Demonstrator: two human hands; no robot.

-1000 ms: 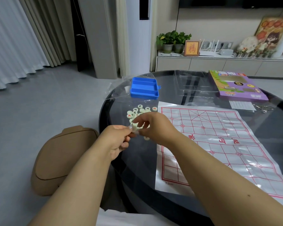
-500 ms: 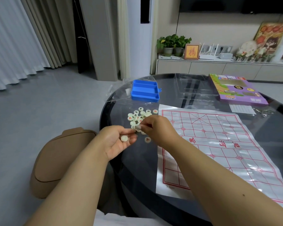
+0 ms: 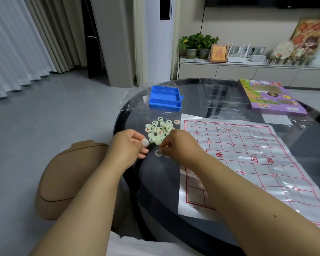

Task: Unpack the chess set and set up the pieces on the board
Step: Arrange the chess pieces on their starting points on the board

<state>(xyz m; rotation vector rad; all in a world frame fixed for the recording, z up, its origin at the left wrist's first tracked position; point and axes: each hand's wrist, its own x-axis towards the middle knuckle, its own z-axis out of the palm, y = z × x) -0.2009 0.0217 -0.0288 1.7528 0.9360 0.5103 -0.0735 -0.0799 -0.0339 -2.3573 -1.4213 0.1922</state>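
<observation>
Ok so I'm looking down at the tabletop (image 3: 201, 102), dark glass, with the board (image 3: 248, 159) spread flat as my landmark. The pile (image 3: 159, 130) of pale round pieces sits just off the board's left edge, near its far corner. My left hand (image 3: 127, 146) is left of the board, thumb and fingers pinched on one disc (image 3: 145, 142). My right hand (image 3: 179, 145) is right at the board's left edge, fingertips closed on another piece (image 3: 158, 152) with a black character. The blue tray (image 3: 164, 97) is beyond the board's far-left corner, and the purple box (image 3: 272, 98) is past its far edge.
</observation>
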